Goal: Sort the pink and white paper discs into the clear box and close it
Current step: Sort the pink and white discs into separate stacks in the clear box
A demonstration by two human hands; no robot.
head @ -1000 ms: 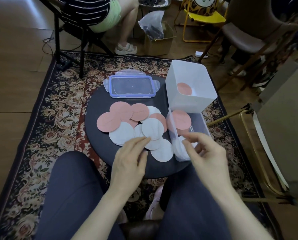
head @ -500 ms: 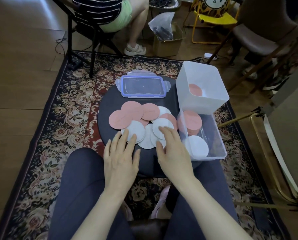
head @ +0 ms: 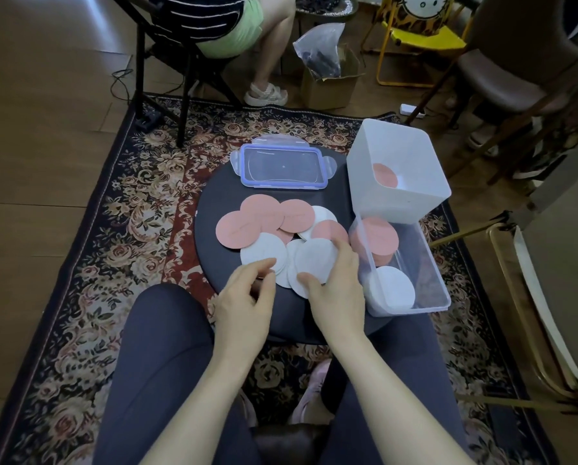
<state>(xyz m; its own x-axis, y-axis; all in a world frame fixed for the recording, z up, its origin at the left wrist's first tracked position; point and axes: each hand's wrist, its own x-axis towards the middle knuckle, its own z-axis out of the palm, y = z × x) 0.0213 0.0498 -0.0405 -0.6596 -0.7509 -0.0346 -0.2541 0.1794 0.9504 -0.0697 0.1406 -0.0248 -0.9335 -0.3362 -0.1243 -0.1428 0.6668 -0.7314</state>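
Several pink discs (head: 264, 218) and white discs (head: 263, 251) lie overlapping on a small round dark table (head: 210, 263). At its right edge the clear box (head: 428, 263) holds a pink stack (head: 376, 238) and a white stack (head: 393, 286). The blue-rimmed clear lid (head: 282, 167) lies at the back of the table. My right hand (head: 339, 283) pinches a white disc (head: 314, 260) between thumb and fingers, beside the box. My left hand (head: 247, 297) hovers at the near edge of the white discs, fingers curled and loosely apart, holding nothing that I can see.
A white opaque bin (head: 411, 196) with one pink disc inside stands behind the clear box. A seated person on a black chair (head: 166, 62) is beyond the patterned rug. A cardboard box (head: 331, 82), yellow chair and brown chair stand at the back right. My knees flank the table.
My right hand came from over the clear box to the loose discs and closed its thumb and fingers on a white one. My left hand's fingers went from flat to curled.
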